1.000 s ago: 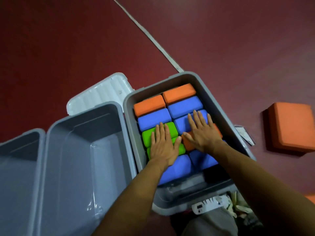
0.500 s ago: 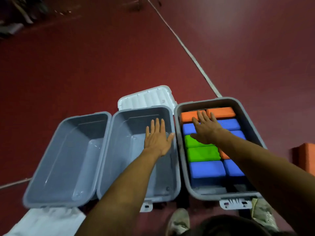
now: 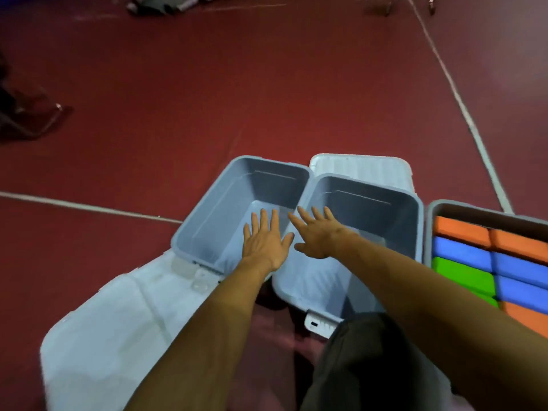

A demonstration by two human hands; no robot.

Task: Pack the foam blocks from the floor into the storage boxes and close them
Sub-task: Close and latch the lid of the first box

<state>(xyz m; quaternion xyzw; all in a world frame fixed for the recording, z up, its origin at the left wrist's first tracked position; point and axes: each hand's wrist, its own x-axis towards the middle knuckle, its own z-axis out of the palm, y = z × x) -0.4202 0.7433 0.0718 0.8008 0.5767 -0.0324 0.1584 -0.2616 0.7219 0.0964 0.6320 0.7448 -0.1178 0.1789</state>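
Grey moulded plastic, left box [image 3: 219,209]: smooth, round-cornered, nothing inside; white lid [image 3: 118,336] flat on the floor beside it. Left hand [image 3: 264,244], right hand [image 3: 320,238]: both have come off the packed blocks and swung leftward, fingers straight, holding nothing (hovering over the bare boxes). Middle box [image 3: 385,209]: likewise unfilled. Foam blocks [image 3: 462,253], matte orange, blue and green bricks: snug in right box [image 3: 428,232], probably ready for closing

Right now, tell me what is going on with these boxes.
A person's open left hand hovers over the leftmost empty grey plastic box, the open right hand over the empty grey middle box. The grey box at right is packed with orange, blue and green foam blocks. All three stand unlidded.
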